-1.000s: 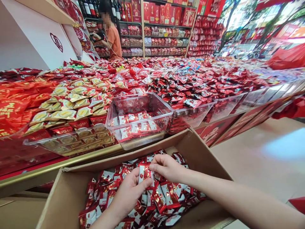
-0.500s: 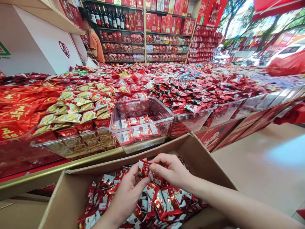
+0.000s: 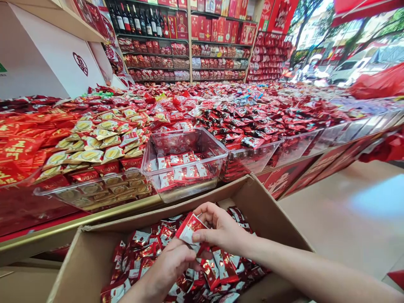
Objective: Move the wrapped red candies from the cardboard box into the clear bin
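Observation:
My right hand point(image 3: 217, 227) pinches a red-and-white candy packet point(image 3: 191, 229) between thumb and fingers, above the open cardboard box point(image 3: 274, 223). Just below and left of that packet is my left hand point(image 3: 173, 261), curled with its thumb pointing right. The packet's lower edge is close to its fingers; whether anything sits inside them is hidden. Loose packets of the same look point(image 3: 217, 269) fill the box beneath both hands. Behind the box, a clear plastic bin point(image 3: 189, 191) holds similar packets set in rows.
Left of the bin are durian-print packets point(image 3: 104, 132) and red bags point(image 3: 22, 147). Dark red packets point(image 3: 249, 126) fill bins to the right. Shelves with bottles point(image 3: 139, 21) and gift boxes point(image 3: 217, 29) stand behind. A gold rail point(image 3: 78, 223) runs along the counter front.
The packet has turned to show more of its white side, held by my right hand. My left hand has shifted slightly down and left. The person at the back is out of view.

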{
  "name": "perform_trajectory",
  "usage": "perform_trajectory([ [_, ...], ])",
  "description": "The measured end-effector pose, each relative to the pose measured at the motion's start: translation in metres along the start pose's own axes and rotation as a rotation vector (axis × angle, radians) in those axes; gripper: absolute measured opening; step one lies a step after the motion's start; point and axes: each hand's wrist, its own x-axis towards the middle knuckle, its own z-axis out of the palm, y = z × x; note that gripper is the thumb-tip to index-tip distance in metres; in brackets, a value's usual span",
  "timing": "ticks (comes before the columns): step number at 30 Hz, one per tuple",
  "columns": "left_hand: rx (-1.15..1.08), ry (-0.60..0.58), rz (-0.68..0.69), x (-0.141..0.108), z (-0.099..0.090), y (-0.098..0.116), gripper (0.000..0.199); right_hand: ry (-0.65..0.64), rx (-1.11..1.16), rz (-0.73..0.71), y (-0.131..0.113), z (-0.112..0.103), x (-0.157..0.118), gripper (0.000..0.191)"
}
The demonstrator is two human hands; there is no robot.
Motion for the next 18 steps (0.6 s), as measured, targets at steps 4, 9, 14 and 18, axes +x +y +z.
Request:
perform_trajectory([
  [4, 0.100, 0.078, 0.016, -0.001, 0.005, 0.012, 0.022, 0.030, 0.055, -0.012, 0.000, -0.001, 0.002, 0.041],
  [9, 0.097, 0.086, 0.005, -0.003, 0.009, 0.014, 0.033, 0.019, 0.064, 0.016, -0.002, -0.002, 0.002, 0.038],
  [14, 0.008, 0.162, 0.018, -0.005, 0.003, 0.014, 0.031, 0.011, -0.656, -0.409, -0.015, -0.007, -0.009, 0.035],
  [18, -0.162, 0.060, 0.035, -0.012, 0.001, 0.023, 0.027, -0.237, -1.311, -0.877, -0.033, -0.005, -0.020, 0.019],
])
